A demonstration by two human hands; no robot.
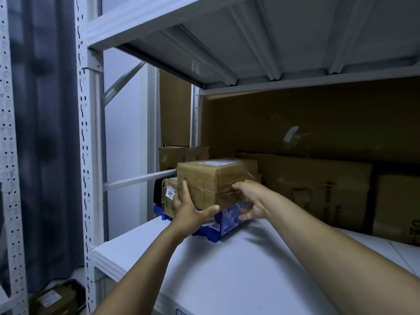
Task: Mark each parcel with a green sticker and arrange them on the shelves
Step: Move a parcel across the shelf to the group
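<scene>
You face a grey metal rack [87,133] with a dark curtain [45,133] to its left. The shelf [227,269] in front of you has a white top, and another shelf [295,30] hangs close above it. Large cartons [318,185] stand along the far side, on the right.

The parcel [213,178], a brown box wrapped with clear tape, is at the far left part of the shelf. It sits on a blue box [229,220], with a white label [216,163] on its top face. Just to its left there is a small box [169,192] with a white tag, and behind that a black thing [158,192] which I cannot identify. One more carton [179,155] stands farther back.

Your left hand [191,212] lies flat against the left face of the parcel. Its fingers point up and are straight, and the thumb stretches to the right along the lower front edge. The hand presses the parcel; it does not curl around it.

Your right hand [252,201] is at the right face of the parcel, low, where the parcel meets the blue box. Its fingers are spread and only a little bent, and they grip nothing. The hand is blurred, so I cannot tell if it really touches the tape.

Another parcel [54,296] lies low at the near left, beside the rack.
</scene>
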